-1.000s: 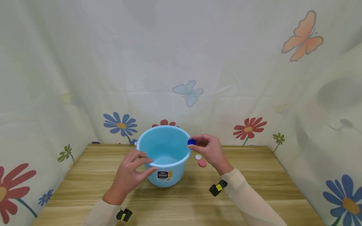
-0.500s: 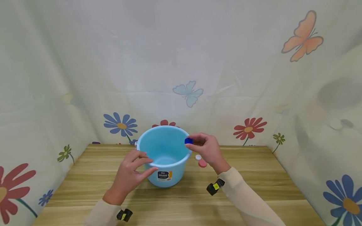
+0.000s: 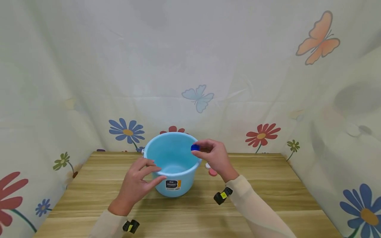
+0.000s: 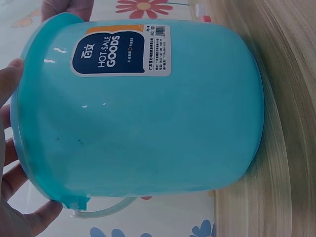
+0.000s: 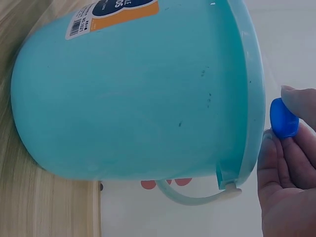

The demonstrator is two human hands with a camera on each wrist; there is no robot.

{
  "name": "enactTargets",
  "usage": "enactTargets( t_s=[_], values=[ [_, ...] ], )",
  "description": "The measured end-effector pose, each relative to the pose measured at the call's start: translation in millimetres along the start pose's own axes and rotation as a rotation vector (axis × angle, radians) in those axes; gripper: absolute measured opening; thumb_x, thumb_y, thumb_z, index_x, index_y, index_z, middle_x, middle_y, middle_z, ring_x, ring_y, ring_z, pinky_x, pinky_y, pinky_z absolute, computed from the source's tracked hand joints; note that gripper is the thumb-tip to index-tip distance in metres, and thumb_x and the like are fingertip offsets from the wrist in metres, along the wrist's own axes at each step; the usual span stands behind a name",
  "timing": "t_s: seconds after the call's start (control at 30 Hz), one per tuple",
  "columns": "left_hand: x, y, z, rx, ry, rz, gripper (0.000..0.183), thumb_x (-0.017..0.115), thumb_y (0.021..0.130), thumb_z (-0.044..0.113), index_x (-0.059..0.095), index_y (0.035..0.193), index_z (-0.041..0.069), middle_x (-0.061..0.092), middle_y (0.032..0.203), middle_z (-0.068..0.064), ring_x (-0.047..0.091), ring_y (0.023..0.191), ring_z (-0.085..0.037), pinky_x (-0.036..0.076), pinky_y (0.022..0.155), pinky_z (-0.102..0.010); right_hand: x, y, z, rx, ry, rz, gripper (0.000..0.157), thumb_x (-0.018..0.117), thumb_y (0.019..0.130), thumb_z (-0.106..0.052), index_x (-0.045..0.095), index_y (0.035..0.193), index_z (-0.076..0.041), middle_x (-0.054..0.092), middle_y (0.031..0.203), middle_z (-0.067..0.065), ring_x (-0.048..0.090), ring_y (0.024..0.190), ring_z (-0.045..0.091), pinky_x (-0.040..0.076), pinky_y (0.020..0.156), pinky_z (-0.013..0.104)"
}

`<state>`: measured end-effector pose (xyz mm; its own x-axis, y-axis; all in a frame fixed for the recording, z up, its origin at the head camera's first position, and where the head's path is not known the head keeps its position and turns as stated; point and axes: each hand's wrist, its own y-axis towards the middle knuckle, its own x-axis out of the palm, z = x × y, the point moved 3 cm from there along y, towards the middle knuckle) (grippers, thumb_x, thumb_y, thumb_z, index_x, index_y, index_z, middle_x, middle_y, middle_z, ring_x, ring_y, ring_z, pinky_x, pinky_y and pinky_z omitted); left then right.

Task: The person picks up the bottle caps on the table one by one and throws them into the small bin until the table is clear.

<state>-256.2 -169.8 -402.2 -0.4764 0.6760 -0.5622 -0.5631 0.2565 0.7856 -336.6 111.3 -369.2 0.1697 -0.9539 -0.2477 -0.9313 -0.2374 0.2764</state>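
A light blue plastic bucket (image 3: 189,183) stands upright on the wooden table, its label facing me. My left hand (image 3: 134,183) holds its near left rim, the thumb on the outside and other fingers reaching over the edge. Between thumb and fingertips, my right hand (image 3: 216,158) pinches a small blue bottle cap (image 3: 194,147). That cap is at the bucket's right rim, overlapping the opening in the head view. In the right wrist view, the blue cap (image 5: 284,118) shows just above the rim. The bucket's visible inside is bare.
To the bucket's right, a red cap (image 3: 212,172) and a white cap (image 3: 207,166) lie on the wooden table (image 3: 262,198), the white one partly hidden by my right hand. A flower-and-butterfly curtain (image 3: 238,82) hangs behind and at both sides.
My right hand has moved a little to the left with the blue cap, from beside the rim to over it. My left hand and the bucket stay in place.
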Motion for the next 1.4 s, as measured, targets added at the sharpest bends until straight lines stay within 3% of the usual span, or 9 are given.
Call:
enactTargets(
  t_s=[1.13, 1.4],
  values=[
    [0.5, -1.4, 0.4, -0.003, -0.005, 0.006, 0.035, 0.098, 0.064, 0.028, 0.081, 0.091, 0.013, 0.066, 0.099, -0.001, 0.062, 0.101, -0.02, 0.061, 0.09, -0.057, 8.7, 5.5, 3.5, -0.042, -0.024, 0.004, 0.034, 0.087, 0.083, -0.025, 0.076, 0.114, -0.015, 0.076, 0.112, 0.007, 0.073, 0.098, 0.023, 0.064, 0.088, 0.035],
    [0.7, -1.1, -0.7, 0.013, -0.007, 0.009, 0.034, 0.097, 0.065, 0.027, 0.081, 0.091, 0.012, 0.066, 0.098, -0.001, 0.062, 0.1, -0.021, 0.061, 0.089, -0.058, 9.6, 8.0, 3.2, -0.061, -0.016, 0.027, 0.057, 0.088, 0.082, -0.032, 0.069, 0.131, -0.01, 0.068, 0.134, 0.012, 0.063, 0.128, 0.035, 0.054, 0.106, 0.051]
  ],
)
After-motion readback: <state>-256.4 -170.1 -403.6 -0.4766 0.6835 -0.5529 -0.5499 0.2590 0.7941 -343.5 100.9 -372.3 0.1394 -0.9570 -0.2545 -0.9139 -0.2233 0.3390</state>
